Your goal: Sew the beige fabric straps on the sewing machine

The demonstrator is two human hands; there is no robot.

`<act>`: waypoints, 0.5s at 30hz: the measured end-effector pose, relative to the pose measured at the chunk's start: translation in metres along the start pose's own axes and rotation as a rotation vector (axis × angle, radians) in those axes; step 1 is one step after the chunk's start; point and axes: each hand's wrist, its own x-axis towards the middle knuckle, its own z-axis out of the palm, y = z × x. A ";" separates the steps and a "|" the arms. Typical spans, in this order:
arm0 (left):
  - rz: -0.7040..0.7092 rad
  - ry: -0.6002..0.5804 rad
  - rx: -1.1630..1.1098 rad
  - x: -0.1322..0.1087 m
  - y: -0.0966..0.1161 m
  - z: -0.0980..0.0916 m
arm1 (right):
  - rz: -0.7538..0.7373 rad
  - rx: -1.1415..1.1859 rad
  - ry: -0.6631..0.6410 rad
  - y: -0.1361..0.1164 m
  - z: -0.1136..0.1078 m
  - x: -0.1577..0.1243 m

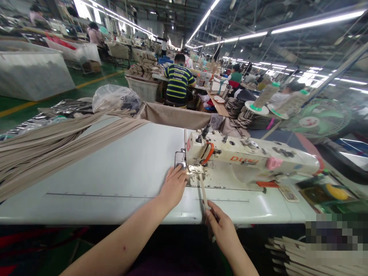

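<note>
The left hand (174,186) lies flat on the bench (115,172), fingers (179,172) pressed together just beside the presser foot of the sewing machine (244,161). The right hand (221,228) pinches a narrow beige strip (202,191), which runs from its fingertips up under the foot. More strips (57,142) are piled well left.

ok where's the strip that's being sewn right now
In the head view, the narrow beige strip runs from under the sewing machine needle toward the table edge, pinched by the right hand, just right of the left hand.
</note>
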 end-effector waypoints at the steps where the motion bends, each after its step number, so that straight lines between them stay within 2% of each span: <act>1: -0.010 -0.010 -0.003 0.001 0.000 -0.001 | 0.011 0.012 -0.019 0.000 0.000 0.000; 5: -0.031 -0.036 -0.006 0.004 0.000 -0.004 | 0.017 0.051 -0.052 -0.001 0.002 0.000; 9: -0.031 -0.043 -0.015 0.004 -0.001 -0.003 | 0.003 0.070 -0.024 -0.002 0.003 0.001; 15: -0.046 0.026 -0.077 0.009 -0.014 0.004 | -0.007 0.114 -0.019 -0.005 0.006 0.002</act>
